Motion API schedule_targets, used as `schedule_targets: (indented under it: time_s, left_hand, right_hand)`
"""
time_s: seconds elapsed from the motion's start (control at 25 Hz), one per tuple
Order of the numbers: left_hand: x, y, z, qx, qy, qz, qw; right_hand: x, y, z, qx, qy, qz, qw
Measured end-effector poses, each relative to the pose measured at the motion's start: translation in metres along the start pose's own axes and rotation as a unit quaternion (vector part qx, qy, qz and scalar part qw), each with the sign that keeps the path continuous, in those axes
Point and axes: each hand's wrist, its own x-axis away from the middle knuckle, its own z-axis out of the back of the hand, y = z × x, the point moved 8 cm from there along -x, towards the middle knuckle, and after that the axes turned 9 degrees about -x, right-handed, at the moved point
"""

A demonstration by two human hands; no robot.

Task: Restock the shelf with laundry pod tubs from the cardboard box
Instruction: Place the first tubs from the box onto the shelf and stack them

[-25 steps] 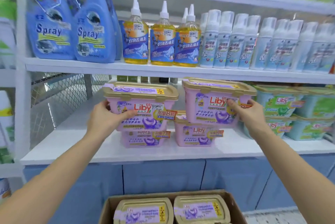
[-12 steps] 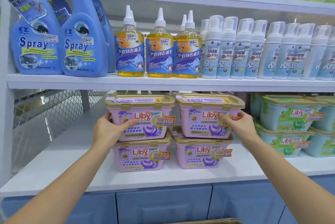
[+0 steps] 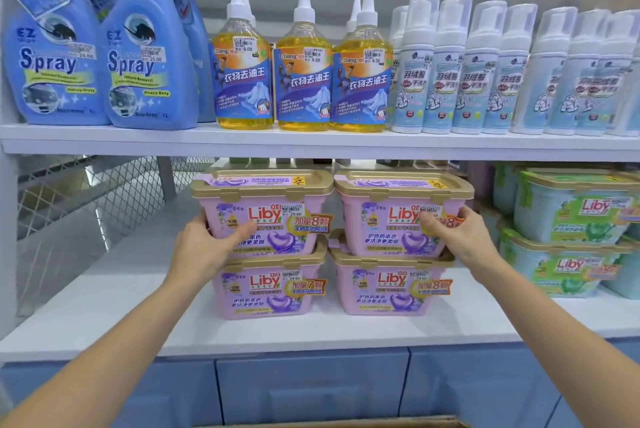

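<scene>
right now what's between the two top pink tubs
Nothing: a narrow bare gap separates the left top tub from the right top tub, seen in the head view.

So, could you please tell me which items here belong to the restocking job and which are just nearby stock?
Job: upper pink tubs, lower pink tubs, left hand, right hand, cardboard box.

Nearby: spray bottles, yellow bottles, foam bottles, green tubs.
</scene>
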Motion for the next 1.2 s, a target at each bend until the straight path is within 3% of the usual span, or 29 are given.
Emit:
schedule_targets:
  time_s: [0.2, 0.4, 0.56, 0.84, 1.2]
  left_hand:
    - [0.011, -0.001, -0.004, -0.001, -0.024, -0.006, 1.000]
    - [0.048, -0.061, -0.005, -0.024, 0.011, 0.063, 0.998]
    - [0.073, -0.090, -0.041, -0.089, -0.062, 0.090, 0.990]
    - [0.063, -0.087, -0.049, -0.193, 0.024, 0.072, 0.978]
    - [0.030, -0.073, -0.100, -0.202, 0.006, 0.050, 0.978]
  right_hand:
    - [0.009, 0.003, -0.001, -0.012, -0.002, 0.001, 1.000]
    - [0.050, 0.050, 0.025, -0.057, 0.122, -0.024, 0.991]
    - [0.079, 0.109, 0.005, 0.040, 0.055, -0.091, 0.994]
    - [0.053, 0.115, -0.016, 0.174, 0.028, -0.087, 0.981]
    - [0.001, 0.132, 0.012, 0.217, 0.023, -0.045, 0.975]
